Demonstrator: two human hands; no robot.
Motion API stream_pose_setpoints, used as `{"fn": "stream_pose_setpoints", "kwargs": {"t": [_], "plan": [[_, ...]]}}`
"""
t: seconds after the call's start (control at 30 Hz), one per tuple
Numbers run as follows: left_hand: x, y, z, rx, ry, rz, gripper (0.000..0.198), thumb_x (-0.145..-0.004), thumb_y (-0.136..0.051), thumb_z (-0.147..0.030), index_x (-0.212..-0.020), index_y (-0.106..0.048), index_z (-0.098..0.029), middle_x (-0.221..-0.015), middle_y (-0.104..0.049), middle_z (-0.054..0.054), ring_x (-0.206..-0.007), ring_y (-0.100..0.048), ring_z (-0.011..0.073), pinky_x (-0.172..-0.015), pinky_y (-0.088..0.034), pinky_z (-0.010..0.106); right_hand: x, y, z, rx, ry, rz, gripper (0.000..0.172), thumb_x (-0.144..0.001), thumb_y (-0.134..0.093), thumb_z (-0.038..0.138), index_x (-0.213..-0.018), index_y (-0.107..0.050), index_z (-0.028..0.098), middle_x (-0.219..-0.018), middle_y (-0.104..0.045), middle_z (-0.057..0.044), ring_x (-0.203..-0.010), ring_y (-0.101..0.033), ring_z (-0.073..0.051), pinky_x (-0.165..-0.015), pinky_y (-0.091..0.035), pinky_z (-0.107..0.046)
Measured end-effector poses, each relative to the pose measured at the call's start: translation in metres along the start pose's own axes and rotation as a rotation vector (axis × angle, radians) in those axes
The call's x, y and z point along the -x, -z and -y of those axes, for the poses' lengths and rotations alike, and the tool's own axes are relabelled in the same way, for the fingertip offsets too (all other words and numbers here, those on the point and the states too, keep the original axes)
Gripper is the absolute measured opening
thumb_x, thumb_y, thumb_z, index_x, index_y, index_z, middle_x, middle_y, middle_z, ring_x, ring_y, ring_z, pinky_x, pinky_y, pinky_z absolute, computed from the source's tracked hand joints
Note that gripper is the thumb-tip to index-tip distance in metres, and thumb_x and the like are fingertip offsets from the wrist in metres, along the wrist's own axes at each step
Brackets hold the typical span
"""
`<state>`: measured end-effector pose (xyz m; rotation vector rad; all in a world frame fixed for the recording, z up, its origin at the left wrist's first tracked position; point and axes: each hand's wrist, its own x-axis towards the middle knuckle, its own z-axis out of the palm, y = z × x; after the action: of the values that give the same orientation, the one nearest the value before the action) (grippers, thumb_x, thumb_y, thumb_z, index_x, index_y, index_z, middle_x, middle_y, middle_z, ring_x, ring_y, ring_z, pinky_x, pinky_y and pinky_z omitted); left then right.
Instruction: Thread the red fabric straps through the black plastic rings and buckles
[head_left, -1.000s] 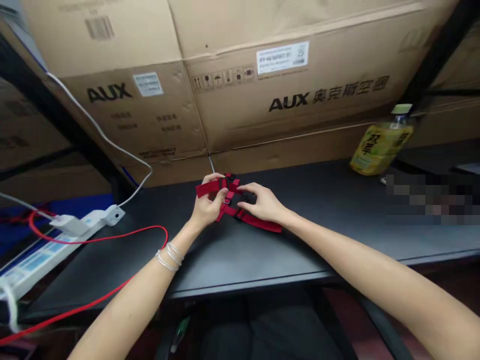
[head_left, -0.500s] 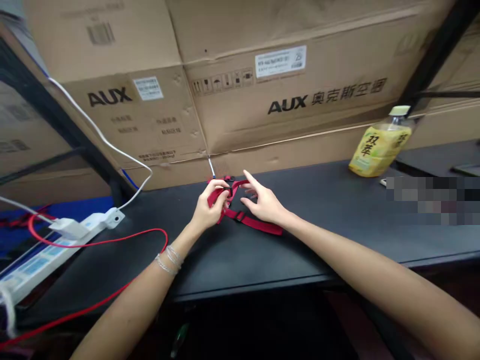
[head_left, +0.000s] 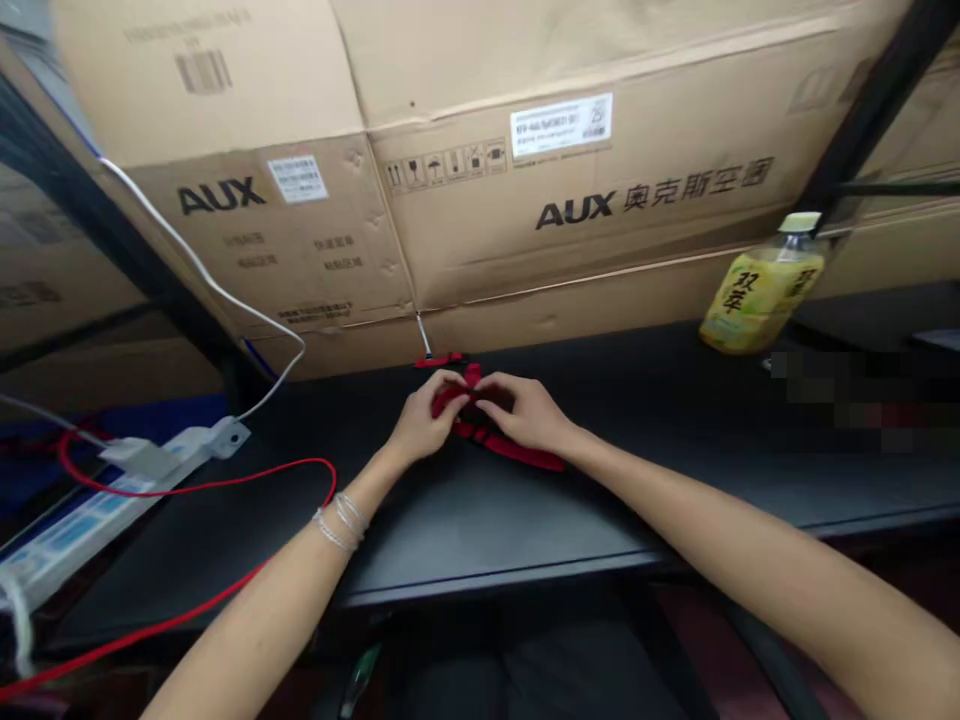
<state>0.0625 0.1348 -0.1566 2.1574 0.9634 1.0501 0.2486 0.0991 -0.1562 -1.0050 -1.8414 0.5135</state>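
Left hand (head_left: 424, 422) and right hand (head_left: 529, 412) curved inward and close together, fingers pressed over a bunched red webbing strap (head_left: 517, 455), the exact pinch hidden by the fingers. Strap on the dark surface (head_left: 480, 530), near the far edge, its end trailing right. Behind: cardboard boxes (head_left: 570, 180) printed AUX. Far right: yellow-labelled drink bottle (head_left: 761, 290). Left: white power strip (head_left: 90, 525) beside a red cable (head_left: 217, 485).
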Motion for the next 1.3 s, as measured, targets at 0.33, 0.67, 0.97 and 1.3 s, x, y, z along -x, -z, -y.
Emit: {"fn": "stream_pose_setpoints", "kwargs": {"t": [0.33, 0.67, 0.97, 1.3], "plan": [[-0.0018, 0.0004, -0.0017, -0.03, 0.02, -0.004, 0.024, -0.088, -0.052, -0.037, -0.097, -0.059, -0.016, -0.078, -0.064, 0.002, -0.062, -0.059, 0.0128, -0.063, -0.048, 0.024, -0.0013, 0.0029, -0.0024, 0.341, 0.046, -0.168, 0.007, -0.079, -0.066, 0.022, -0.08, -0.07, 0.016, -0.093, -0.058, -0.008, -0.092, -0.052, -0.021, -0.084, -0.041, -0.035], [-0.002, -0.0006, 0.0031, -0.041, 0.049, -0.044, 0.025, -0.087, -0.052, -0.037, -0.095, -0.062, -0.016, -0.075, -0.066, 0.002, -0.062, -0.06, 0.0135, -0.061, -0.048, 0.024, -0.0018, 0.0028, 0.0018, 0.077, -0.023, -0.069, 0.013, -0.085, -0.056, 0.027, -0.084, -0.063, 0.016, -0.074, -0.065, -0.001, -0.063, -0.055, -0.012, -0.064, -0.04, -0.024], [-0.0028, 0.0009, 0.0013, -0.115, 0.013, -0.037, 0.025, -0.087, -0.051, -0.035, -0.098, -0.064, -0.016, -0.087, -0.069, 0.005, -0.07, -0.062, 0.0151, -0.069, -0.051, 0.026, -0.0019, 0.001, -0.0003, 0.056, -0.104, 0.024, 0.02, -0.083, -0.058, 0.033, -0.085, -0.066, 0.015, -0.068, -0.064, 0.0, -0.058, -0.051, -0.01, -0.057, -0.036, -0.022], [-0.0009, 0.0017, 0.0011, -0.213, -0.006, 0.09, 0.023, -0.084, -0.053, -0.03, -0.102, -0.061, -0.018, -0.093, -0.069, 0.005, -0.088, -0.065, 0.0189, -0.084, -0.049, 0.032, 0.0003, 0.0004, -0.0006, -0.083, -0.399, 0.219, 0.02, -0.082, -0.062, 0.031, -0.095, -0.053, 0.017, -0.05, -0.059, 0.004, -0.038, -0.052, -0.009, -0.042, -0.038, -0.017]]}}
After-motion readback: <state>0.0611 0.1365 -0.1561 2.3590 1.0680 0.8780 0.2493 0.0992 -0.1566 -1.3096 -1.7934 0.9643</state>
